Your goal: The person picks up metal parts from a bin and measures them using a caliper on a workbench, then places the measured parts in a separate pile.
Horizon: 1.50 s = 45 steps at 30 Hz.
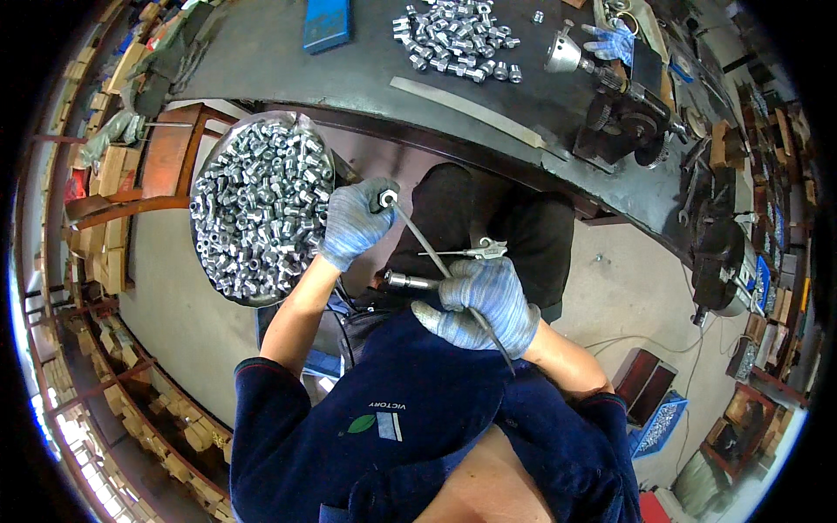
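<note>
My left hand point(356, 225), in a grey-blue knit glove, grips a small metal fitting point(386, 199) with its round opening turned up. A long, slim metal rod point(420, 234), which looks like a file, has its far end at that opening. Whether the tip sits inside, I cannot tell. My gloved right hand point(493, 305) is closed around the rod, whose other end points back toward my chest. Just beyond the right hand lies a silvery air blow gun point(488, 249) with a thin nozzle. Left of the fingers is a shiny metal cylinder point(410, 281).
A round tub point(331, 179) heaped with metal fittings stands at left beside a wooden chair point(170, 152). On the dark workbench point(288, 74) are more fittings point(453, 39), a flat metal strip point(471, 109), a blue box point(326, 24) and a machine with a chuck point(565, 54).
</note>
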Motion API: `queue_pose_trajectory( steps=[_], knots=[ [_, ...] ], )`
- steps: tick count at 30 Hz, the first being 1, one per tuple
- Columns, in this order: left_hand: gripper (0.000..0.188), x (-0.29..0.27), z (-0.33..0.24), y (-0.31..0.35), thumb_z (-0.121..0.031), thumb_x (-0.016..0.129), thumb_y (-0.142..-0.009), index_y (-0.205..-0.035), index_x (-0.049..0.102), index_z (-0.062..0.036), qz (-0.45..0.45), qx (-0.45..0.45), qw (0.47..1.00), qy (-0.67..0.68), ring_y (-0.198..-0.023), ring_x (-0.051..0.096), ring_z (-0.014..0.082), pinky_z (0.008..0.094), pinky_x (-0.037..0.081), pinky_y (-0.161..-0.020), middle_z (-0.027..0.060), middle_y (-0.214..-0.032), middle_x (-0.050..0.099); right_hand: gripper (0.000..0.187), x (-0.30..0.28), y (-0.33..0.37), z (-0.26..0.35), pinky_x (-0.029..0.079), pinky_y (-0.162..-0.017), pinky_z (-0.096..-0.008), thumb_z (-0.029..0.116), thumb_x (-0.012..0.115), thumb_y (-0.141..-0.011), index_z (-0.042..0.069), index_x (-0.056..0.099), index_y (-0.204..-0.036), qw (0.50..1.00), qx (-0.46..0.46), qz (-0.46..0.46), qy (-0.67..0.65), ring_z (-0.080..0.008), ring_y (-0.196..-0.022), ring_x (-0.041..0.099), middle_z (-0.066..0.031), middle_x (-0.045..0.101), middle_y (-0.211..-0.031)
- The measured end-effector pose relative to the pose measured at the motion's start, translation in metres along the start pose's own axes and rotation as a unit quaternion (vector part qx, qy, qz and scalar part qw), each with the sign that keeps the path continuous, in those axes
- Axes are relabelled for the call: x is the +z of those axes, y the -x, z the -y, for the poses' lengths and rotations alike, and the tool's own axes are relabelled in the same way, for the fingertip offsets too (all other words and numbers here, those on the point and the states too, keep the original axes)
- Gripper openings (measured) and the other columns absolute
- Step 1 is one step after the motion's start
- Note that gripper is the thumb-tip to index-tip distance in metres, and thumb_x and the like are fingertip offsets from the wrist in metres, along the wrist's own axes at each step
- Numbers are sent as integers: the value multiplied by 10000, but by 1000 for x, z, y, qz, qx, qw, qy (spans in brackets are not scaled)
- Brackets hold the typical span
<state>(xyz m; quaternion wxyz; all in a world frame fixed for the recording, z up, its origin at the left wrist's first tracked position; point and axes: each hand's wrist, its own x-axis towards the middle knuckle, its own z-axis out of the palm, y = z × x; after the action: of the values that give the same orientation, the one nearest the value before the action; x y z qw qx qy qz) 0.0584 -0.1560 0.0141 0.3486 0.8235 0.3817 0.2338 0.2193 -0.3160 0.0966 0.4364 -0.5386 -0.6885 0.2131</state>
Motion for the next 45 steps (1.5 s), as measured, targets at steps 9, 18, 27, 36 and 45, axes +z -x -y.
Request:
queue_pose_trajectory(
  steps=[9, 18, 27, 36, 45],
  knots=[
    [241, -1, -22, 3, -159, 708, -669, -905, 673, -121, 38, 102, 990, -90, -588, 617, 277, 352, 484, -554, 95, -667, 628, 214, -3, -6, -13, 445, -468, -342, 281, 734, -711, 97, 664, -631, 998, 36, 34, -45, -267, -499, 578, -118, 550, -553],
    [260, 20, -27, -17, -220, 718, -689, -929, 673, -131, 78, 92, 989, -87, -631, 628, 270, 354, 483, -564, 129, -703, 630, 281, 16, 5, -52, 424, -446, -367, 303, 712, -712, 125, 588, -534, 993, -5, -38, 107, -273, -479, 548, -98, 512, -531],
    [298, 32, -36, -163, -342, 670, -718, -902, 674, -108, 63, 110, 972, -200, -797, 632, 337, 435, 492, -704, 163, -829, 654, 326, -24, 31, -36, 396, -440, -348, 125, 758, -652, 104, 465, -512, 987, 72, -128, 58, -283, -464, 503, -110, 491, -531],
    [430, 8, -43, -243, -88, 667, -812, -1209, 541, 19, -5, 10, 946, 323, -651, 602, 102, 245, 490, -601, 69, -963, 659, 307, -12, 45, -38, 397, -476, -340, 114, 742, -680, 81, 473, -535, 983, 133, -127, -1, -290, -498, 496, -125, 486, -560],
    [391, -129, 54, -108, -277, 612, -807, -1117, 613, -37, 141, -1, 946, -291, -897, 628, 304, 394, 484, -816, 191, -946, 654, 326, 1, 48, -50, 504, -666, -324, 20, 741, -644, 77, 444, -524, 983, 131, -121, -33, -294, -500, 496, -139, 451, -537]
  ],
)
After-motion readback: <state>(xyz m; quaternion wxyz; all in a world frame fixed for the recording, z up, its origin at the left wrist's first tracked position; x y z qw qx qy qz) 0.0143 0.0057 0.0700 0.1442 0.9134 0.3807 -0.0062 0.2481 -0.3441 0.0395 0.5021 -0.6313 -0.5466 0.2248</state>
